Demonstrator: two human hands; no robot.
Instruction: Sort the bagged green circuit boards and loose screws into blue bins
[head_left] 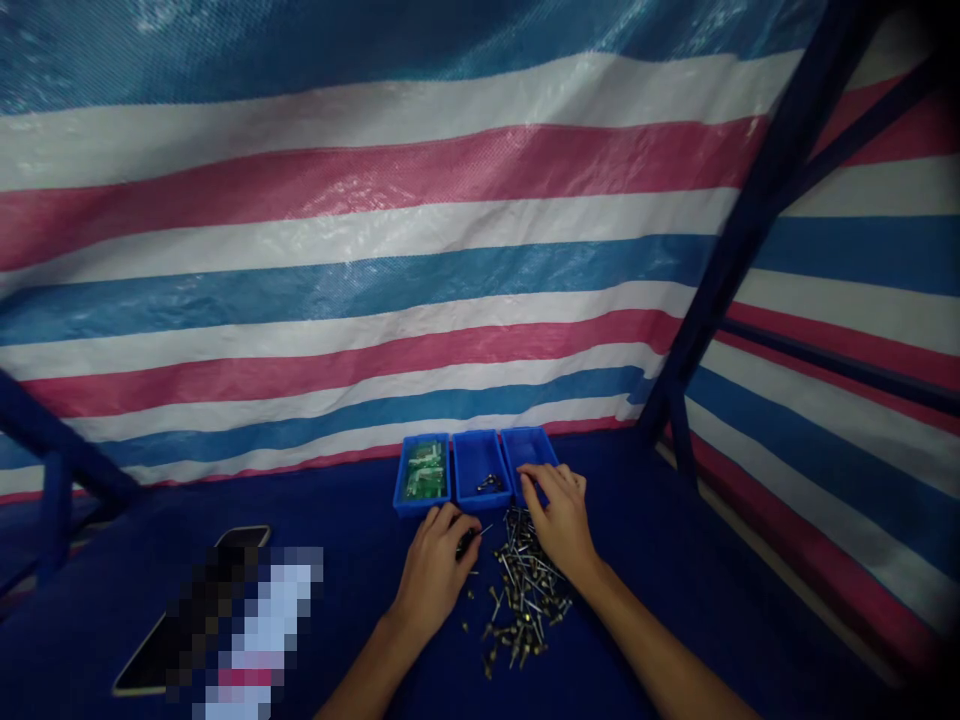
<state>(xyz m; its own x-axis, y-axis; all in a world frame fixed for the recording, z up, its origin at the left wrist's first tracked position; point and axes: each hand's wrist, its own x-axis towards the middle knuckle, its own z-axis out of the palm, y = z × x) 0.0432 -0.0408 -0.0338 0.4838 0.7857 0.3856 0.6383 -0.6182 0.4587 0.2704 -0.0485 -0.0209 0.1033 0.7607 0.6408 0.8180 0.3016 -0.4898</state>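
My left hand (439, 562) is closed on a small metal-shafted piece (484, 530), its thin shank sticking out to the right of the fingertips and its dark end mostly covered. My right hand (561, 515) reaches over the front of the right blue bin (531, 443), fingers curled and thumb close to the index finger; whatever they hold, if anything, is too small to make out. Between the hands spreads a pile of metal-shafted pieces (525, 590) with dark and brassy heads. The middle blue bin (477, 450) contains a few similar pieces (490, 483).
Left of the middle bin, another blue bin (399, 490) holds green-and-clear packets (425, 470). A phone (142, 655) lies at the left beside a blurred-out pale strip (277, 610). Striped sheeting (360, 270) hangs behind the blue tabletop (352, 560); a dark metal frame (720, 270) stands right.
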